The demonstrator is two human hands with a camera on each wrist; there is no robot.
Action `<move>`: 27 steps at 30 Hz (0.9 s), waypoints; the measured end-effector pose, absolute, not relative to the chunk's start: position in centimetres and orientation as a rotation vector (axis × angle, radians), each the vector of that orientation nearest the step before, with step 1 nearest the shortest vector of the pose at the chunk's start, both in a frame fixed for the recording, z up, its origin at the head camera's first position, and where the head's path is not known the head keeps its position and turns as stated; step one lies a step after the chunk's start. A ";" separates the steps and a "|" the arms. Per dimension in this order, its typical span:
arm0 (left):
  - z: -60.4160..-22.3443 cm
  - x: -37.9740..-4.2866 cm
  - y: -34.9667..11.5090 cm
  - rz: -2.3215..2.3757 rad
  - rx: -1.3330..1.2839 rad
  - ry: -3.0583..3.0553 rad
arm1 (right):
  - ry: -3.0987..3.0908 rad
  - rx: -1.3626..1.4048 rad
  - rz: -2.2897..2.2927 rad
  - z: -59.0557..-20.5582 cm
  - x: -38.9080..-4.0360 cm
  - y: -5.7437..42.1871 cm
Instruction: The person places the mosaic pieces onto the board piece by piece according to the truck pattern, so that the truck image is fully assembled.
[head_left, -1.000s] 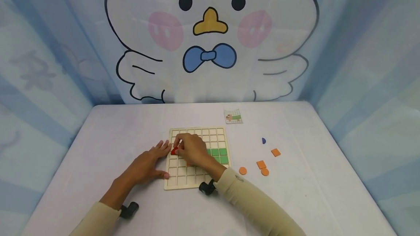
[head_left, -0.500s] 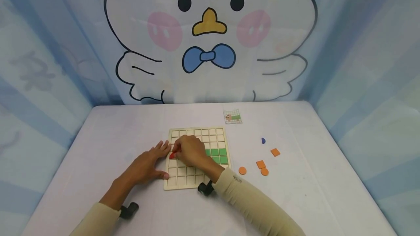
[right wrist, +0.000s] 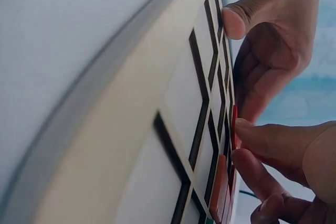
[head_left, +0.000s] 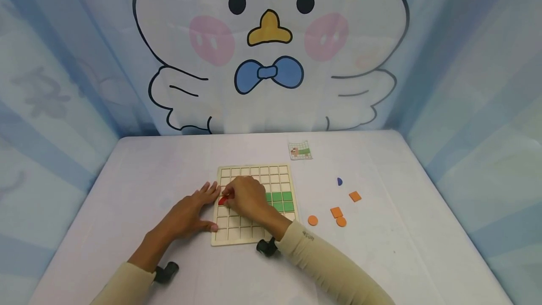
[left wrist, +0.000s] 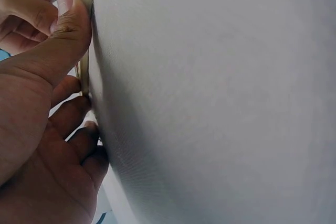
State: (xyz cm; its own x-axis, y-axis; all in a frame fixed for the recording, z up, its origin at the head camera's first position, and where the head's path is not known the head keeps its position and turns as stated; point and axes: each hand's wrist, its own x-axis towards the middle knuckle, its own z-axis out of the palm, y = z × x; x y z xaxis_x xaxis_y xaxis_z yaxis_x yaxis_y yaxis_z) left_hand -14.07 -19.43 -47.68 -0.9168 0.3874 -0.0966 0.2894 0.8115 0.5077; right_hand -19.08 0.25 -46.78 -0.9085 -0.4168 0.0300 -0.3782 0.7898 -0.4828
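Observation:
A pale wooden grid board (head_left: 228, 234) lies on the table. My left hand (head_left: 192, 214) is spread along its left side, thumb and fingertips touching the edge; the left wrist view shows the thumb (left wrist: 63, 35) against the board's rim. My right hand (head_left: 250, 197) reaches over the board, its thumb and index finger pinching a small red piece (head_left: 222, 200) at a left-hand cell. From the right wrist, the red piece (right wrist: 234, 124) looks close to the grid, beside an orange piece (right wrist: 219, 187). Several green squares (head_left: 277, 196) fill cells on the right; the right hand hides the middle cells.
Right of the board lie orange squares (head_left: 336, 212) (head_left: 355, 196), orange discs (head_left: 312, 220) (head_left: 341, 221) and a blue half-disc (head_left: 339, 181). Behind the board is a small picture card (head_left: 300, 150) with a gridded animal design.
My right hand has shifted slightly toward me, and the red piece has come down a little at the board's left side. The left hand has stayed in place.

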 end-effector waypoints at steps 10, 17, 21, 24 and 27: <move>-47.8 -14.1 -19.5 0.743 0.485 2.789 | 2.872 -0.646 -0.955 -45.8 -19.2 3.5; -48.1 -14.1 -19.3 0.714 0.422 2.793 | 2.905 -0.542 -1.055 -45.3 -19.7 7.7; -48.1 -14.1 -19.3 0.706 0.420 2.803 | 2.933 -0.421 -1.067 -45.2 -20.0 10.3; -48.1 -14.1 -19.4 0.705 0.422 2.807 | 2.951 -0.321 -1.063 -45.1 -20.2 12.3; -48.1 -14.1 -19.4 0.710 0.426 2.805 | 2.972 -0.224 -1.057 -45.1 -20.4 14.2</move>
State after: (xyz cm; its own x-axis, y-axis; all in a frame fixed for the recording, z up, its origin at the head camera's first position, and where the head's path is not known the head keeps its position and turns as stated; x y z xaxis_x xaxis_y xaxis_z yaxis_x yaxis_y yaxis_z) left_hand -14.13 -19.41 -48.14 -0.9347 0.3281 -0.1366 0.2235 0.8416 0.4917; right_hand -20.43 14.15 -45.14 -0.9897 -0.1264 0.0668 -0.1402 0.7664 -0.6269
